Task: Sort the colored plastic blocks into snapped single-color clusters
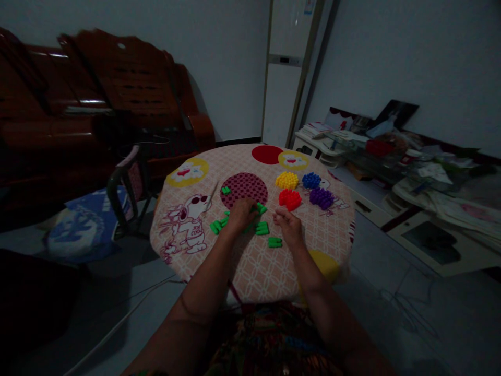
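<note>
My left hand (241, 213) is bent over a loose group of green plastic pieces, its fingers curled together with the tips against a green piece (261, 208). My right hand (288, 224) hovers just right of them, thumb and fingers pinched; anything in the pinch is too small to make out. Between and below my hands lie a green piece (262, 228) and another green piece (275, 242), each with finger-like prongs. More green pieces (218, 225) lie left of my left hand, and a small one (226, 191) rests farther back.
Beyond my right hand sit a yellow cluster (287, 180), a red cluster (289, 199), a blue cluster (311, 180) and a purple cluster (321, 198). A patterned cloth (270, 277) covers the round table. A chair (127, 188) stands left; a cluttered cabinet (418, 240) stands right.
</note>
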Available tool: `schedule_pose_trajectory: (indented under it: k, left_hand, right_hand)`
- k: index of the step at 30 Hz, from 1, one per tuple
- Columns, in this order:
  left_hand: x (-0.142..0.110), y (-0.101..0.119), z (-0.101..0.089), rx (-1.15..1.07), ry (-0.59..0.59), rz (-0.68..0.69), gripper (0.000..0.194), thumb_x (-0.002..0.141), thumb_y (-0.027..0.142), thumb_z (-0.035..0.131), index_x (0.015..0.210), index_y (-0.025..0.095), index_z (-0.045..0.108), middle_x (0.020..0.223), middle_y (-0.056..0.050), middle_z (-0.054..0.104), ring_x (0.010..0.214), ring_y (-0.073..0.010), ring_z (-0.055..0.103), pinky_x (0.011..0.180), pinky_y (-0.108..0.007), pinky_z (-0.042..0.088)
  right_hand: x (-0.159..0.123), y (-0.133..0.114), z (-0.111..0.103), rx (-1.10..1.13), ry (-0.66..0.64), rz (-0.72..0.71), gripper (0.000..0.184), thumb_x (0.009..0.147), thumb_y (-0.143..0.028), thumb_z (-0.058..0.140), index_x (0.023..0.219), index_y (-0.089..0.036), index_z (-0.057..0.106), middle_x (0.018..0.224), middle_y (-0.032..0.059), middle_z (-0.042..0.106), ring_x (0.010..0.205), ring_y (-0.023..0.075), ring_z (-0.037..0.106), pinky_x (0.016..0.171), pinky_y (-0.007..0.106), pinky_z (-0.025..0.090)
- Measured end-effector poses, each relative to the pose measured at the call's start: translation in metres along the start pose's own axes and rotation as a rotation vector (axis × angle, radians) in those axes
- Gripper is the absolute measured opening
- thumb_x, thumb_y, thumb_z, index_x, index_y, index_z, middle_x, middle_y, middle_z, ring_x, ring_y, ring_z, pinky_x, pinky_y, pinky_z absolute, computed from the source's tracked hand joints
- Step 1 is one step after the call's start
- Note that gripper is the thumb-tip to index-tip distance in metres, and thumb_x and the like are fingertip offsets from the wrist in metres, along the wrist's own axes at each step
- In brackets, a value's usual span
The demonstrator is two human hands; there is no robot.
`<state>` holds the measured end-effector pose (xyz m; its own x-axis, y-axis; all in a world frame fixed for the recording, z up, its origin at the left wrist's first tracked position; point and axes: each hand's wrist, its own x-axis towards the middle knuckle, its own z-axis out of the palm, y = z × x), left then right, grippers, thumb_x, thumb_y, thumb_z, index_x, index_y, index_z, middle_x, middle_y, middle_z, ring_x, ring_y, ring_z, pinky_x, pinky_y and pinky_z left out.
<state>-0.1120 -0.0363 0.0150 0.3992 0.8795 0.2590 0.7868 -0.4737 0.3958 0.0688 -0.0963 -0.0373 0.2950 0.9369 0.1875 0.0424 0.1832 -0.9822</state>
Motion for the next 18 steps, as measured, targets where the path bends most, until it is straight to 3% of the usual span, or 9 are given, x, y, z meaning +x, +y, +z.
schedule_pose_trajectory:
  k: [6, 9, 12, 15, 18]
  left_hand:
    - [0.001, 0.0, 0.009, -0.252, 0.082, -0.025, 0.012, 0.072, 0.016, 0.065, 0.083, 0.019, 0.071, 0.091, -0.006, 0.074, 0.088, -0.0221, 0.066, 0.084, -0.034, 0.05]
    - [0.005, 0.008, 0.016, -0.498, 0.114, -0.079, 0.013, 0.074, 0.025, 0.066, 0.083, 0.017, 0.071, 0.081, -0.004, 0.072, 0.076, -0.0181, 0.064, 0.073, -0.03, 0.05]
    - [0.006, 0.017, 0.023, -0.69, 0.1, -0.095, 0.019, 0.075, 0.034, 0.066, 0.08, 0.016, 0.069, 0.074, -0.003, 0.069, 0.071, -0.0157, 0.061, 0.067, -0.026, 0.048]
    - [0.005, 0.024, 0.028, -0.767, 0.059, -0.089, 0.02, 0.076, 0.035, 0.063, 0.074, 0.015, 0.067, 0.069, -0.001, 0.066, 0.067, -0.0142, 0.059, 0.063, -0.024, 0.045]
    - [0.004, 0.03, 0.031, -0.751, 0.031, -0.078, 0.024, 0.081, 0.037, 0.059, 0.072, 0.015, 0.066, 0.066, -0.001, 0.064, 0.065, -0.0137, 0.058, 0.06, -0.023, 0.043]
  right_hand:
    - [0.0, 0.001, 0.0, -0.078, -0.028, -0.041, 0.036, 0.073, -0.038, 0.065, 0.103, -0.021, 0.073, 0.102, 0.0076, 0.076, 0.092, 0.023, 0.072, 0.085, 0.038, 0.06]
    - [-0.002, 0.0, -0.001, -0.156, -0.029, -0.11, 0.042, 0.074, -0.029, 0.059, 0.113, -0.022, 0.072, 0.118, 0.0084, 0.072, 0.092, 0.0211, 0.071, 0.081, 0.035, 0.061]
    - [-0.003, -0.001, -0.004, -0.263, -0.069, -0.239, 0.047, 0.074, -0.022, 0.056, 0.118, -0.024, 0.073, 0.131, 0.0088, 0.066, 0.108, 0.0231, 0.068, 0.083, 0.034, 0.059]
    - [-0.004, -0.003, -0.007, -0.345, -0.068, -0.306, 0.042, 0.078, -0.022, 0.058, 0.116, -0.026, 0.075, 0.133, 0.009, 0.064, 0.122, 0.0263, 0.061, 0.091, 0.037, 0.057]
    - [-0.005, -0.006, -0.009, -0.408, -0.053, -0.344, 0.037, 0.079, -0.022, 0.061, 0.112, -0.027, 0.076, 0.128, 0.0089, 0.066, 0.12, 0.0269, 0.061, 0.098, 0.039, 0.053]
